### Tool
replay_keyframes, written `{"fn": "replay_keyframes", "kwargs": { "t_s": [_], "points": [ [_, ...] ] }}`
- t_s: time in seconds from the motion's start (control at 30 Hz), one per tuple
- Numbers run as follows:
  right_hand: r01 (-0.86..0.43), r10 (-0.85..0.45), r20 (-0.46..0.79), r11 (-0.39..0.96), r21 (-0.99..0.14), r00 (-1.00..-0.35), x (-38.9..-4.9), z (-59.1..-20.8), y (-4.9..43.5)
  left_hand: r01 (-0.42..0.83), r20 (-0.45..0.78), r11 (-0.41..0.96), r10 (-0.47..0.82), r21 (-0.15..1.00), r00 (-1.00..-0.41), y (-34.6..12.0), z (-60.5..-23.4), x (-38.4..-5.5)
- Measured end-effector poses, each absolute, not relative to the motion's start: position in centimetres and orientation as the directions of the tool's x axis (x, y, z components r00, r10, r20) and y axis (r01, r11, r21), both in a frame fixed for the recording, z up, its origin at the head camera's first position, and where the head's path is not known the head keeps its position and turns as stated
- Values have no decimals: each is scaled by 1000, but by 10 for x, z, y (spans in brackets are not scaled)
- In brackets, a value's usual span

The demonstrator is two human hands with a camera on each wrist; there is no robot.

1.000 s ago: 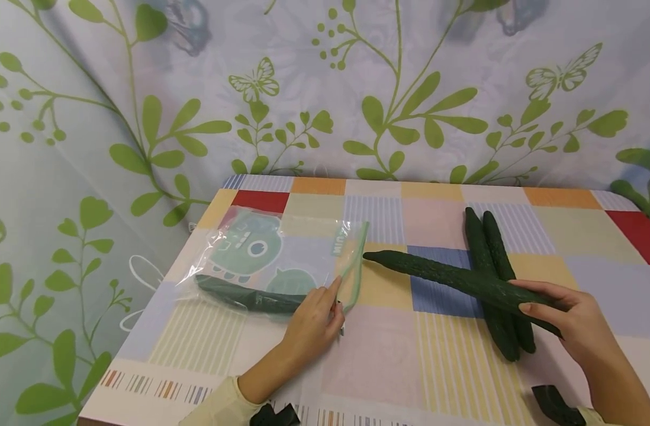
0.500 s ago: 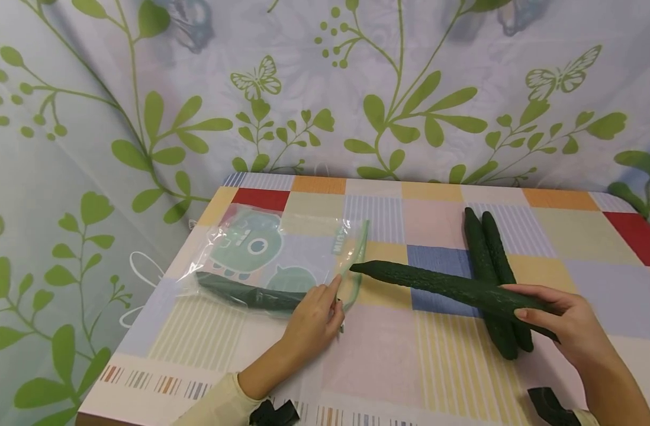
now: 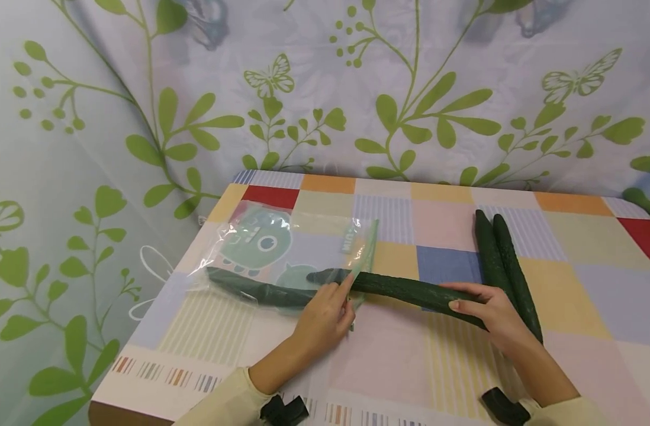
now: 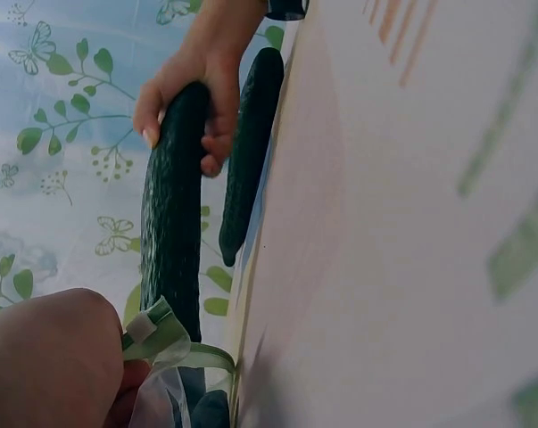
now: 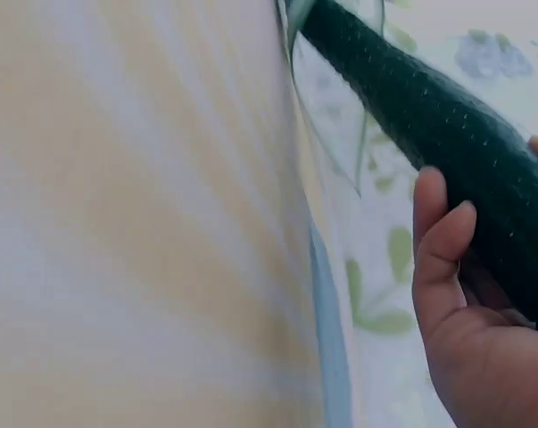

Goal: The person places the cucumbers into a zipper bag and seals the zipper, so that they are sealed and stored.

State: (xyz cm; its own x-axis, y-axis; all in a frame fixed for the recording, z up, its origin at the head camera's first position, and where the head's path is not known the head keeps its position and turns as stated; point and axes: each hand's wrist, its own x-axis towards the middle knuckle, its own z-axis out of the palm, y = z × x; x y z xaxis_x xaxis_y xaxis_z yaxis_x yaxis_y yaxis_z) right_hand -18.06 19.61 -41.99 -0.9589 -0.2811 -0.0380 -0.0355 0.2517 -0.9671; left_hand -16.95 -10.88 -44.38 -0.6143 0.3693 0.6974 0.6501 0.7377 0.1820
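Clear bag (image 3: 309, 239), printed with green cartoon creatures: lay on the patchwork tablecloth (image 3: 378, 361), with a green rim (image 3: 373, 242) at the mouth, on the right side.

Bagged cucumber (image 3: 261, 289): lay inside the bag, along its near edge, partly hidden at one end.

Held cucumber (image 3: 410, 291): passed through the bag's mouth, with the tip inside and most of the length outside, to the right.

Left hand (image 3: 325, 313): pinched the bag by the rim, at the near side of the mouth.

Right hand (image 3: 498, 313): gripped the held cucumber between thumb and fingers, near the end farther from the bag.

Loose cucumbers (image 3: 518, 278), two: lay close together, well to the right of the bag, partly covered by the right hand.

Leaf-print cloth (image 3: 325, 59): hung beyond the bag.
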Motion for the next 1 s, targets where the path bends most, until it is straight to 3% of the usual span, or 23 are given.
{"fn": "replay_keyframes", "kwargs": {
  "t_s": [0.13, 0.6, 0.83, 1.0],
  "points": [
    [4, -294, -80, 251, -968, -953, -192, -419, 174, 646, 711, 745, 364, 166, -602, -109, -443, -171],
    [165, -386, -153, 1, -986, -910, -220, -430, 102, 634, 729, 769, 391, 77, -562, -110, -441, -168],
    [158, -401, -148, 8, -987, -904, -229, -435, 79, 640, 749, 768, 406, 31, -523, -107, -441, -168],
    [75, -440, -107, 91, -993, -892, -234, -438, 70, 632, 731, 773, 405, 46, -549, -110, -440, -168]
  ]
}}
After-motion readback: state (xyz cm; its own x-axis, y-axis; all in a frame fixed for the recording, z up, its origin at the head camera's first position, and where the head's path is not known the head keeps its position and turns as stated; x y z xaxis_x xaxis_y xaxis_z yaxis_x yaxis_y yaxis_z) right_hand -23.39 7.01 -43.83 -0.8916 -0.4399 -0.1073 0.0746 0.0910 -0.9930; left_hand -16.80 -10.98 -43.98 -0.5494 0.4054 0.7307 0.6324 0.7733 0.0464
